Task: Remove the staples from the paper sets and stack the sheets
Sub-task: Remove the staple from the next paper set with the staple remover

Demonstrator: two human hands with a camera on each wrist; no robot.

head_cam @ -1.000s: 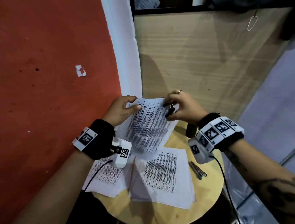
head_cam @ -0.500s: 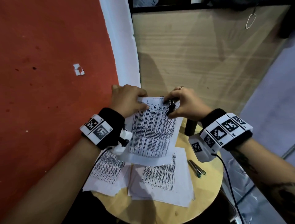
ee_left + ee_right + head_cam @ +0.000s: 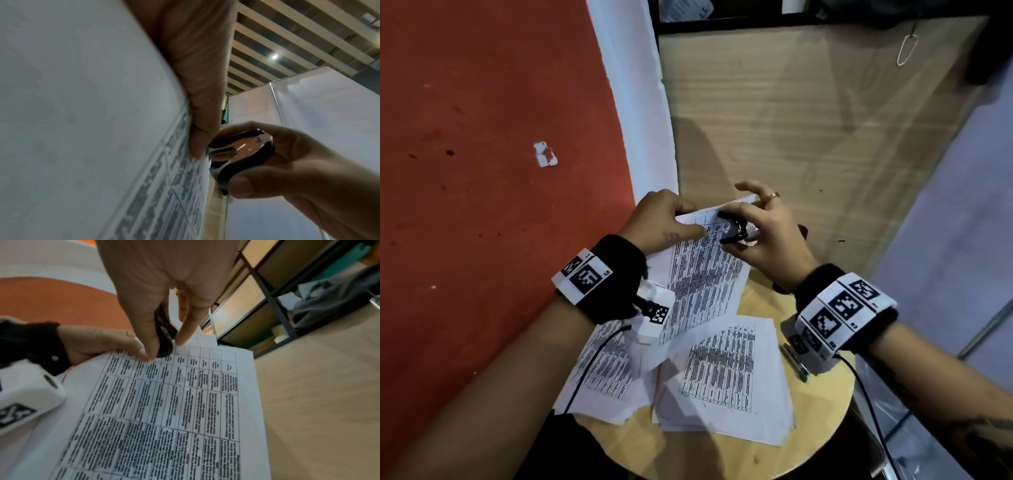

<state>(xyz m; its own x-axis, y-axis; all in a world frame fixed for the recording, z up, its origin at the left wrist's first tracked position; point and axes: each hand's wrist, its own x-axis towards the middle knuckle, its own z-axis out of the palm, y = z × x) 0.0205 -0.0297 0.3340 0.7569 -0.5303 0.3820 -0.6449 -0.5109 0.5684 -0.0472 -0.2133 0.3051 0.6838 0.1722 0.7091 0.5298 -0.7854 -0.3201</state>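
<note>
Near the bottom of the head view, on the round wooden tabletop [image 3: 822,404]: two loose piles of printed sheets [image 3: 726,373], side by side and partly overlapping, not yet one stack. Just right of them, a pen [image 3: 792,359], partly hidden under the right wrist band.

Higher up, mid-frame: the stapled paper set [image 3: 702,274], lifted off the tabletop and tilted toward the camera. Left hand [image 3: 664,219] clamped on its top left edge, thumb on the printed face, fingers curled behind. Right hand [image 3: 763,233] pinching a black-and-chrome staple remover [image 3: 734,231] between thumb and forefinger, other fingers spread loose. Remover claws parted, resting against the top margin beside the left thumb, clearest in the left wrist view [image 3: 236,155].

Changed from half a second back: remover rolled round, claws now facing the page and spread instead of tucked under closed fingers; left grip slid nearer the tool. Staple itself too small to make out. Judged as claws being set under the staple, with the pull and the separating of the sheets yet to come.

Beyond, top of frame: orange wall [image 3: 482,137] left, wooden panel [image 3: 808,120] right.
</note>
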